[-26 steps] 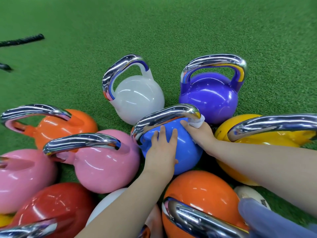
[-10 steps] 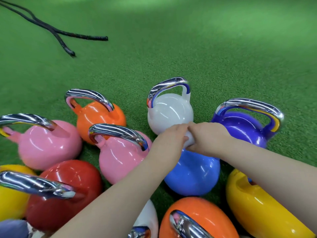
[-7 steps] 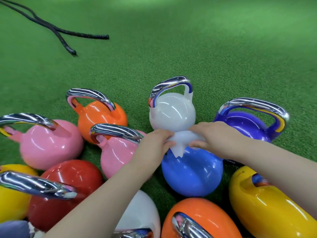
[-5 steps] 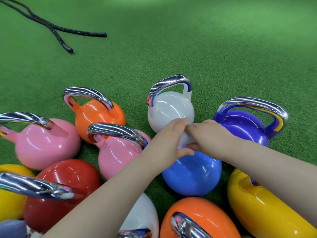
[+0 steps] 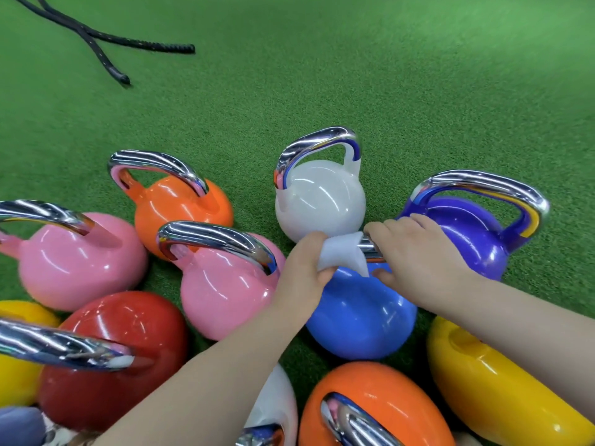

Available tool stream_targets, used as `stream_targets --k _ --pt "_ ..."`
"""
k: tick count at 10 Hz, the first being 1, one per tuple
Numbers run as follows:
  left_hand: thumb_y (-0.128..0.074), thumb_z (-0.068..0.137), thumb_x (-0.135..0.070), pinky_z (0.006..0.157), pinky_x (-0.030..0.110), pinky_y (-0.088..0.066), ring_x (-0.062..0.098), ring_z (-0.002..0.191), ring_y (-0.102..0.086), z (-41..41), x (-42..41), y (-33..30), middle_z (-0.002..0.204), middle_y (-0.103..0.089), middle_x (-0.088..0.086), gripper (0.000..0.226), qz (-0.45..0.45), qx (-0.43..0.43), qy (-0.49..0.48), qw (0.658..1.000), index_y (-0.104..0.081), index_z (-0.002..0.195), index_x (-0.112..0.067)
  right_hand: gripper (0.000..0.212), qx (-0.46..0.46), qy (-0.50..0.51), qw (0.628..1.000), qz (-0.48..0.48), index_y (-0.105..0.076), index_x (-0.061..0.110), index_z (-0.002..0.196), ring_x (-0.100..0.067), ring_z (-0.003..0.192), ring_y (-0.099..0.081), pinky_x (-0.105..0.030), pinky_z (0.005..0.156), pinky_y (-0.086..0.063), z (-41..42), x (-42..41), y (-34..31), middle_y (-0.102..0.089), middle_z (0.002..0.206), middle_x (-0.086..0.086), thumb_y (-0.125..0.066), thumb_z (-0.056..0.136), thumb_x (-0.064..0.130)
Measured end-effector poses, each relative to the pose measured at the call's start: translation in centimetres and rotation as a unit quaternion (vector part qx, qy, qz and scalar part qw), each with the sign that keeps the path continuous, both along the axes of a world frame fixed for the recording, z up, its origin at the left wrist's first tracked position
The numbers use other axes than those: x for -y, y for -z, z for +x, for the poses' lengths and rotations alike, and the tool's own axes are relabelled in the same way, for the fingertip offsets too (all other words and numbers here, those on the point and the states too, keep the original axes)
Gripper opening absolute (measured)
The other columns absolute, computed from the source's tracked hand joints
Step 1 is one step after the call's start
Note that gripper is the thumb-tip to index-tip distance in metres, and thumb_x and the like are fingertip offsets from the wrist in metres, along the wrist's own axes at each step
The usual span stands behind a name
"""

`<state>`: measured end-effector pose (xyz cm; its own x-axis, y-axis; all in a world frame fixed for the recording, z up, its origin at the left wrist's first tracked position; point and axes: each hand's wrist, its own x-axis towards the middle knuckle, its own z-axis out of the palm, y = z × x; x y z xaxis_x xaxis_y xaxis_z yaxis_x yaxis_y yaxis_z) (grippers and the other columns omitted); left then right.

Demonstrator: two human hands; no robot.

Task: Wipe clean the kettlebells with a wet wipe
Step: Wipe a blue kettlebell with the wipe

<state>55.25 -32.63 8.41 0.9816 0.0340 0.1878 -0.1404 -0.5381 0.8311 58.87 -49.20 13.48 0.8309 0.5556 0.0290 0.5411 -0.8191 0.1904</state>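
- Two bare hands meet on the chrome handle of a blue kettlebell [image 5: 360,313]: the left hand [image 5: 304,272] is closed round a white wet wipe [image 5: 343,254] wrapped over the bar, and the right hand [image 5: 418,252] is curled round the bar just beside it, apparently to steady the weight while the wipe is worked along.
- The wipe is bunched and soft, one loose corner hanging below the left hand's fingers onto the blue shell.
- Just beyond the hands stand a white kettlebell [image 5: 320,204] and, under the right wrist, a purple kettlebell [image 5: 467,233]; two pink, one red and two orange ones crowd the left hand's outer side and the near side of both forearms, probably grouped for cleaning in turn.
- A yellow kettlebell [image 5: 502,391] lies tipped over below the right forearm.
- All are glossy rounded shells with mirror-bright curved handles, resting on nubby green turf [image 5: 354,75]; a black braided rope [image 5: 106,40] trails well beyond the left hand.
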Motion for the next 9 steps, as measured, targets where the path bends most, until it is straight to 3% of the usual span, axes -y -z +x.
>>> stream_targets --k 1,2,3,4,5,6,7,8,9 --pt "-0.061 0.074 0.005 0.067 0.017 -0.039 0.014 0.078 -0.05 0.0 0.0 1.1 0.085 -0.056 0.004 0.024 -0.055 -0.028 -0.036 0.997 -0.054 0.089 -0.012 0.06 0.078 -0.022 0.993 0.09 -0.062 0.007 0.103 -0.033 0.084 -0.06 -0.039 0.084 -0.034 -0.5 0.1 0.5 -0.061 0.089 -0.009 -0.079 0.049 0.024" --pt "-0.063 0.073 0.006 0.061 0.027 -0.041 0.01 0.067 -0.047 0.2 0.4 1.8 0.072 -0.051 -0.009 0.038 -0.129 -0.068 -0.095 0.985 -0.046 0.076 -0.028 0.027 0.113 -0.083 0.978 0.152 -0.063 0.011 0.093 -0.03 0.076 -0.057 -0.038 0.067 -0.04 -1.6 -0.3 -0.1 -0.059 0.083 -0.006 -0.06 0.069 0.023" --pt "-0.064 0.076 0.007 0.054 0.025 -0.042 0.016 0.063 -0.046 0.4 1.4 2.4 0.066 -0.051 -0.008 0.038 -0.181 -0.112 -0.181 0.96 -0.045 0.073 -0.027 0.016 0.094 -0.148 0.97 0.171 -0.062 0.012 0.076 -0.028 0.062 -0.054 -0.033 0.055 -0.041 -2.7 -0.3 0.4 -0.055 0.069 -0.004 -0.049 0.077 0.021" --pt "-0.064 0.08 0.0 0.045 0.018 -0.04 0.014 0.056 -0.045 0.2 2.1 3.3 0.07 -0.054 0.0 0.018 -0.254 -0.154 -0.233 0.926 -0.056 0.086 -0.014 0.015 0.077 -0.181 0.969 0.15 -0.058 0.015 0.066 -0.025 0.054 -0.05 -0.032 0.054 -0.034 -3.6 -0.3 1.3 -0.05 0.059 -0.002 -0.046 0.075 0.018" --pt "-0.065 0.082 -0.007 0.044 0.023 -0.038 0.011 0.05 -0.042 -0.3 2.9 3.0 0.065 -0.054 -0.001 0.015 -0.303 -0.195 -0.262 0.895 -0.058 0.079 -0.02 0.007 0.003 -0.18 0.976 0.126 -0.054 0.017 0.062 -0.021 0.046 -0.049 -0.027 0.045 -0.031 -4.6 -0.5 2.3 -0.048 0.055 0.001 -0.05 0.068 0.015" --pt "-0.065 0.083 -0.008 0.044 0.022 -0.036 0.012 0.044 -0.042 -0.3 3.2 2.8 0.059 -0.051 -0.001 0.026 -0.287 -0.195 -0.282 0.894 -0.053 0.067 -0.026 0.009 -0.155 -0.044 0.977 0.139 -0.059 0.018 0.089 -0.017 0.071 -0.058 -0.025 0.055 -0.035 -5.6 -0.9 2.7 -0.057 0.079 0.004 -0.053 0.083 0.015" --pt "-0.068 0.08 -0.01 0.062 0.034 -0.054 0.014 0.065 -0.059 -0.7 3.5 2.6 0.081 -0.061 0.001 0.021 -0.233 -0.214 -0.28 0.906 -0.056 0.09 -0.024 0.018 -0.351 0.117 0.872 0.321 -0.057 0.022 0.085 -0.005 0.065 -0.049 -0.012 0.059 -0.035 -5.7 -1.1 4.1 -0.052 0.07 0.01 -0.049 0.085 0.006" --pt "-0.065 0.084 -0.019 0.1 0.035 -0.039 0.028 0.118 -0.044 -1.0 4.1 2.8 0.128 -0.041 0.013 0.06 -0.099 -0.323 -0.254 0.906 -0.031 0.129 0.0 0.032 -0.438 0.218 0.738 0.464 -0.053 0.019 0.073 -0.01 0.062 -0.054 -0.015 0.056 -0.045 -5.3 -1.9 5.0 -0.056 0.065 0.004 -0.042 0.083 -0.008" --pt "-0.047 0.091 -0.011 0.106 0.037 -0.03 0.036 0.132 -0.031 -1.4 4.5 2.3 0.145 -0.024 0.023 0.063 -0.01 -0.404 -0.181 0.896 -0.012 0.141 0.006 0.033 -0.466 0.276 0.661 0.52 -0.051 0.012 0.072 -0.013 0.063 -0.056 -0.017 0.055 -0.048 -5.3 -2.5 4.9 -0.058 0.068 -0.005 -0.033 0.083 -0.013"
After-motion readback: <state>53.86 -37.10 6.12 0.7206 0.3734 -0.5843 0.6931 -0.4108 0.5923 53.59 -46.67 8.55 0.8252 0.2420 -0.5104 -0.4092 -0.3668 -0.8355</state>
